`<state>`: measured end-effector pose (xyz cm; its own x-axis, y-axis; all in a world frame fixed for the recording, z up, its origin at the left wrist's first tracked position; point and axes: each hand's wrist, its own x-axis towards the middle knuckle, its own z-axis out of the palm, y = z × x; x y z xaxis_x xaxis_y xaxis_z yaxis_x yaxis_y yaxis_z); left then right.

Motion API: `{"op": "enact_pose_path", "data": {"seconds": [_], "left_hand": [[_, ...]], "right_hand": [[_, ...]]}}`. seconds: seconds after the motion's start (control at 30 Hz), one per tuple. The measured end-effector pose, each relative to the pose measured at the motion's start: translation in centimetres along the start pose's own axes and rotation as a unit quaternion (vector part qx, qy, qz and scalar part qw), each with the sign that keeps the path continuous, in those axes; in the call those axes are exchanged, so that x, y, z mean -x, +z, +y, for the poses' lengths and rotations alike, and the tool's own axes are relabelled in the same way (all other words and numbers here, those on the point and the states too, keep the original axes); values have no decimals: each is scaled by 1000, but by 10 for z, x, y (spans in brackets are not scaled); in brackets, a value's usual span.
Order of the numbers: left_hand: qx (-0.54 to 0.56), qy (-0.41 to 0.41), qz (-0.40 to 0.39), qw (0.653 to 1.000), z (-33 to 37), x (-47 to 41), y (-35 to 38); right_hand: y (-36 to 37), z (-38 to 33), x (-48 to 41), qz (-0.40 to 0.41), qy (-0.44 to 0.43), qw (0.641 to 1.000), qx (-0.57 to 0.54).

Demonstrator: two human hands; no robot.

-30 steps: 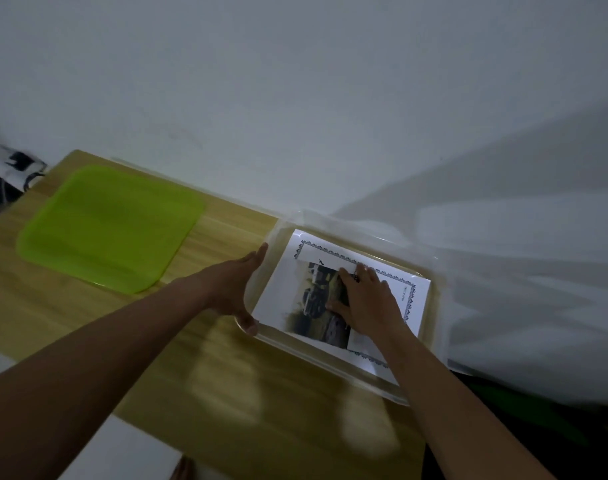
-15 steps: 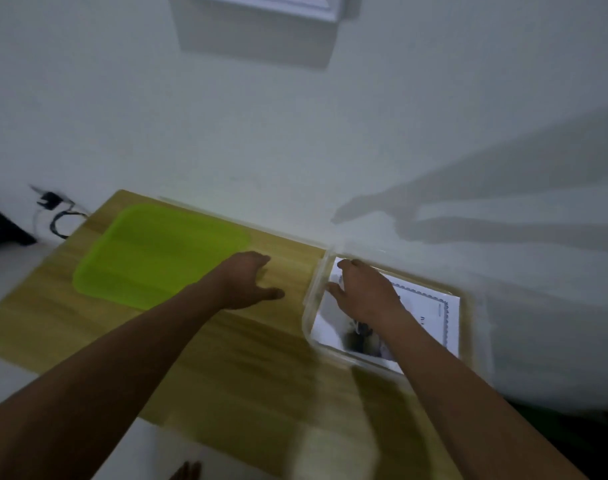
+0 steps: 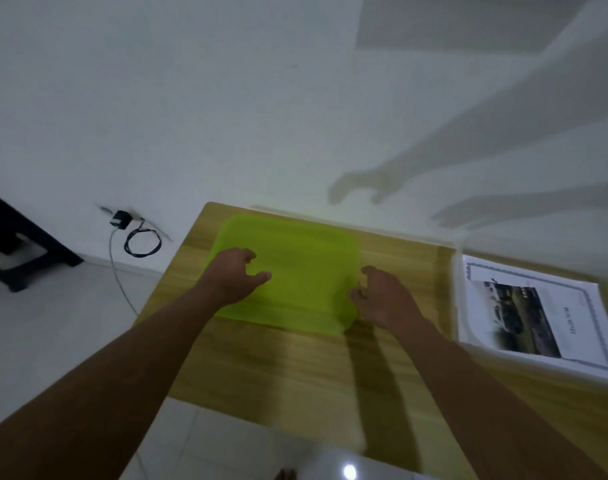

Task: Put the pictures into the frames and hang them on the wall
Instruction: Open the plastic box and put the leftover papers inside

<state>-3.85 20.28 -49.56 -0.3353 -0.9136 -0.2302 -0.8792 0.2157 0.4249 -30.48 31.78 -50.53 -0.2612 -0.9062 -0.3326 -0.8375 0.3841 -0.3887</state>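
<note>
The picture [image 3: 524, 317], a dark photo print, was seen lying flat on a bordered white sheet [image 3: 572, 323] inside a clear tray [image 3: 457, 292] at the right end of the table [image 3: 295, 375], close to the wall [image 3: 226, 98]. No hand was touching it. Well left of the tray, a green lid [image 3: 295, 271] was found lying flat on the wood near the table's far edge. The left hand [image 3: 231, 275] was held over the lid's left side, fingers curled and spread, thumb pointing right; whether it was resting on the plastic or just above could not be told. The right hand [image 3: 382, 296] was placed at the lid's right edge, near its front corner, fingers bent and parted at the rim; contact could not be confirmed through the blur. Neither hand was closed on anything. Both forearms were stretched in from the lower edge of the view. Shadows of the two arms were cast on the wall above the tray, and darker ones on the wood under the right arm. Left of the table, a black plug [image 3: 120, 219] and a looped cable [image 3: 141, 240] were noted at the foot of the wall, above a pale tiled floor [image 3: 53, 323]. A piece of dark furniture [image 3: 15, 244] was seen at the far left. A light reflection was noted on the floor at the bottom edge.
</note>
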Motion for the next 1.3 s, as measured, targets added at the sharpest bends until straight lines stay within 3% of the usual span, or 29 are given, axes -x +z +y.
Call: {"op": "enact_pose_path", "data": {"seconds": [0.2,0.33,0.43,0.63,0.83,1.03,1.3], "left_hand": [[-18,-39,20,999,-62,-23,7],[-17,-114,9,993,-86,-33,13],[39,-163,-24,985,-99,-42,19],[109,-171,-43,978,-111,-52,10],[208,-126,-90,966,-85,-30,-25],[187,-42,-117,974,-22,-7,-46],[192,37,-122,973,102,3,-23]], "right_hand": [[34,-15,-31,-3,62,998,-21],[44,-16,-51,-5,99,993,-72],[51,-13,-63,6,138,983,-124],[53,-10,-69,21,206,947,-246],[19,1,-42,28,189,929,-317],[-44,39,13,35,142,922,-359],[-116,138,91,87,156,906,-382]]}}
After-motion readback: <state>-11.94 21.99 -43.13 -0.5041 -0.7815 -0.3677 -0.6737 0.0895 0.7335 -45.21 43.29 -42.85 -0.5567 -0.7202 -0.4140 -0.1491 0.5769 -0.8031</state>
